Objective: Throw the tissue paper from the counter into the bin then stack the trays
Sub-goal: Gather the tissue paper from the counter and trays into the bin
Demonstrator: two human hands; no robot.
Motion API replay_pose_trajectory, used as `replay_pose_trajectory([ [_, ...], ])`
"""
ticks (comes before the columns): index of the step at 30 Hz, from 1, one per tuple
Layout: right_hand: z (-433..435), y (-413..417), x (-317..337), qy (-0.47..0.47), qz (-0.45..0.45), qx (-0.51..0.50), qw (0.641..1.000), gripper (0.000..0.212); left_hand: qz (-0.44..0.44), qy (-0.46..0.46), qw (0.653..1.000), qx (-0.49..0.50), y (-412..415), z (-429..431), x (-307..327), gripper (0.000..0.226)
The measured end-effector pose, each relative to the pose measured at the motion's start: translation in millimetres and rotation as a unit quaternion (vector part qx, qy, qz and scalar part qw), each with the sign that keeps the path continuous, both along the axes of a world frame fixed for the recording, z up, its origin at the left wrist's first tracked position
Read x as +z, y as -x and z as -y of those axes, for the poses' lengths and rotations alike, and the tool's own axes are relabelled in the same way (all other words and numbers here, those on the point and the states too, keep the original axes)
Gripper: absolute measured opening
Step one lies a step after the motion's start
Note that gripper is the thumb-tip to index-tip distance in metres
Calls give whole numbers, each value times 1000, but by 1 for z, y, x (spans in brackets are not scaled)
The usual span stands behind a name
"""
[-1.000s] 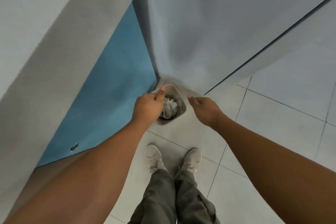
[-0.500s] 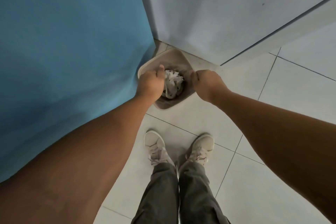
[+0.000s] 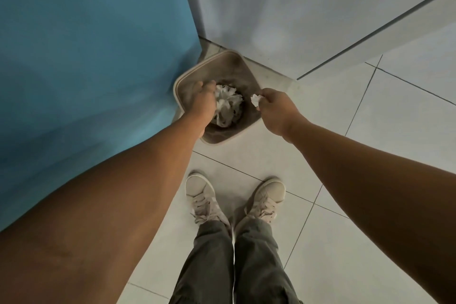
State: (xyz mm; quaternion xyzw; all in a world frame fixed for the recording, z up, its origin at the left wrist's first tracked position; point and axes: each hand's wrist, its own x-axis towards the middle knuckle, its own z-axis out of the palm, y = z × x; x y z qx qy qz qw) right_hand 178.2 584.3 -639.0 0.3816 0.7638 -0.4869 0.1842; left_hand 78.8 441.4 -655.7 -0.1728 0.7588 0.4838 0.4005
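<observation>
- An indoor room with plain, everyday fittings; whether it is a home or a workplace cannot be told from this view.
- The floor (image 3: 345, 131) is laid with large pale tiles and thin dark grout lines.
- A small beige bin (image 3: 237, 59) stands on the tiles in a corner, where a flat blue panel (image 3: 86, 57) meets a plain white wall (image 3: 283, 7).
- Crumpled white tissue paper (image 3: 228, 103) lies in the bin.
- The person wears pale laced shoes (image 3: 201, 195) and grey trousers (image 3: 209, 266).
</observation>
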Motion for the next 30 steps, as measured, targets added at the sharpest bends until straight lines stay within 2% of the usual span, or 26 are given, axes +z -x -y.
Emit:
replay_pose_trajectory([
  [2,1,5,2,-12,-13,6,1000,31,-12,8,1000,-20,0,2,19,48],
  [8,16,39,17,-25,-39,40,998,30,-69,43,995,-57,7,24,23,49],
  [11,29,45,11,-16,2,39,999,39,-79,20,995,-59,7,34,25,49],
  [17,42,14,21,-23,96,18,995,53,-140,59,983,-100,5,37,54,49],
  [21,36,-1,71,-43,75,54,995,49,-183,73,968,-155,-3,25,102,44],
  [24,25,-1,128,-56,45,74,995,44,-202,96,954,-199,-10,15,149,49],
  [30,-2,7,260,-101,-21,109,989,45,-328,106,898,-273,-12,-6,260,50],
])
